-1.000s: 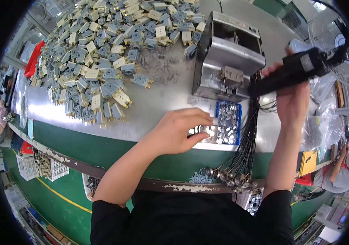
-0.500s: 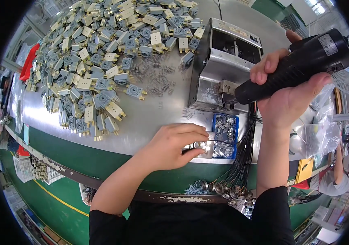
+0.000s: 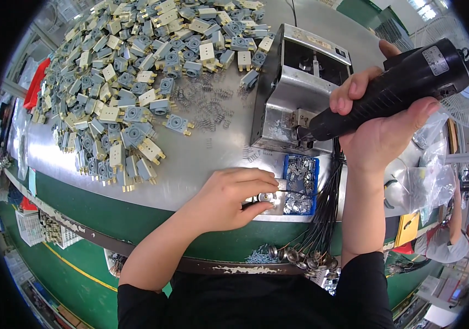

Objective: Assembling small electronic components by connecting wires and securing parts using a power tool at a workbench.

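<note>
My right hand (image 3: 379,140) grips a black electric screwdriver (image 3: 404,88), its fingers over the top and the palm beneath. The driver's nose points down-left, at the pick-up spot of the metal screw feeder (image 3: 283,118). Its very tip is hard to make out there. At the table's front, my left hand (image 3: 226,197) curls its fingers and thumb around a small round metal part (image 3: 267,198) on a flat metal block. A thin black wire runs right from that part across a blue tray (image 3: 316,189) of small silvery metal pieces.
A large heap of grey-and-cream plug housings (image 3: 135,114) covers the table's left and back. Loose springs (image 3: 209,104) lie beside it. Black wires (image 3: 327,192) hang over the front edge, with round metal parts (image 3: 293,256) and blue screws (image 3: 260,255) below. Another person (image 3: 448,241) sits far right.
The view has shifted slightly. The screwdriver's nose stays at the feeder's pick-up spot, and my left hand keeps its hold on the small metal part.
</note>
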Tool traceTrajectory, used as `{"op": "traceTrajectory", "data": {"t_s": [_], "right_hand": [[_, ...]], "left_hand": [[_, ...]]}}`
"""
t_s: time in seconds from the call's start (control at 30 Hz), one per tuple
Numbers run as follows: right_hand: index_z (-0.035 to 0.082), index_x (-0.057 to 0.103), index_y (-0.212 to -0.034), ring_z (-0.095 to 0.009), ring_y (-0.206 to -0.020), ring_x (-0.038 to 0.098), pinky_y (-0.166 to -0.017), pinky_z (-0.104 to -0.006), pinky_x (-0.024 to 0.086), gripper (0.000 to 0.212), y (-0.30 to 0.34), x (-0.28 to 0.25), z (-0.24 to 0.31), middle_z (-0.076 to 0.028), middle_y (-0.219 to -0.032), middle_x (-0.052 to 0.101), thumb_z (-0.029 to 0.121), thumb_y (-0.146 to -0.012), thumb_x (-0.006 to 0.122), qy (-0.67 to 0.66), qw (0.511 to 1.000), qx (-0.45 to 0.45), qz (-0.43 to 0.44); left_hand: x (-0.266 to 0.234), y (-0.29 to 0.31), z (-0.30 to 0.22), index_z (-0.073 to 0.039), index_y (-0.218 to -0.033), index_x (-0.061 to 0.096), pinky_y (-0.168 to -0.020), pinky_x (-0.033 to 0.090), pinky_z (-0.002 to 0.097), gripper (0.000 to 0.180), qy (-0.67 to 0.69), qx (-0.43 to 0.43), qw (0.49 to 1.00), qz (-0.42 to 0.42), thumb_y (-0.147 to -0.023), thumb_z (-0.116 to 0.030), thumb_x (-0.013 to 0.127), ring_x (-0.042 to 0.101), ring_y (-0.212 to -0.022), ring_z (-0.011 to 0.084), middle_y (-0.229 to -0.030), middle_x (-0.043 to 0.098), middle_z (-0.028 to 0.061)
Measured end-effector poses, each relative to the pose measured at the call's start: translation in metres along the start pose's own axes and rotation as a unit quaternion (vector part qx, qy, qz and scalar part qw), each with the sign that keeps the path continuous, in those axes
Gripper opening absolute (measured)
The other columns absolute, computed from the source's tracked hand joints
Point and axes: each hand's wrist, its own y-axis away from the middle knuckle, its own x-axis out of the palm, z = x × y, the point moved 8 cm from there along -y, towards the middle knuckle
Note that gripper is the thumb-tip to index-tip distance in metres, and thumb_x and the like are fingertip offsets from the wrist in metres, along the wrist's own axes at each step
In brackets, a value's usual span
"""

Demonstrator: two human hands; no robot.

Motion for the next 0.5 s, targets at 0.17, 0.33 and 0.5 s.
{"op": "traceTrajectory", "data": {"t_s": [0.17,0.33,0.5], "right_hand": [[0.000,0.044,-0.136,-0.021,-0.057,0.052,-0.057,-0.0364,0.045,0.111,0.004,0.009,0.005,-0.008,-0.073,0.053,0.096,-0.080,0.042,0.037,0.999,-0.007,0.018],[0.002,0.045,-0.128,-0.022,-0.056,0.053,-0.057,-0.0368,0.045,0.106,0.008,0.012,0.005,-0.009,-0.073,0.054,0.096,-0.079,0.044,0.035,0.999,0.000,0.027],[-0.001,0.041,-0.139,-0.021,-0.055,0.053,-0.056,-0.0369,0.046,0.115,0.010,0.015,0.009,-0.009,-0.073,0.054,0.097,-0.078,0.044,0.054,0.998,-0.017,0.037]], "left_hand": [[0.001,0.000,0.001,-0.002,-0.105,0.075,-0.089,0.060,0.0407,0.029,0.004,-0.001,1.000,0.000,-0.078,-0.007,0.084,0.073,-0.107,0.0311,-0.109,0.075,0.0125],[0.000,0.000,0.000,-0.001,-0.105,0.074,-0.088,0.060,0.0404,0.028,0.001,-0.001,1.000,0.000,-0.079,-0.007,0.084,0.074,-0.105,0.0314,-0.109,0.075,0.0130],[0.000,0.001,0.000,-0.001,-0.105,0.075,-0.087,0.060,0.0399,0.028,0.006,0.004,1.000,-0.007,-0.079,-0.008,0.084,0.074,-0.104,0.0315,-0.109,0.075,0.0131]]}}
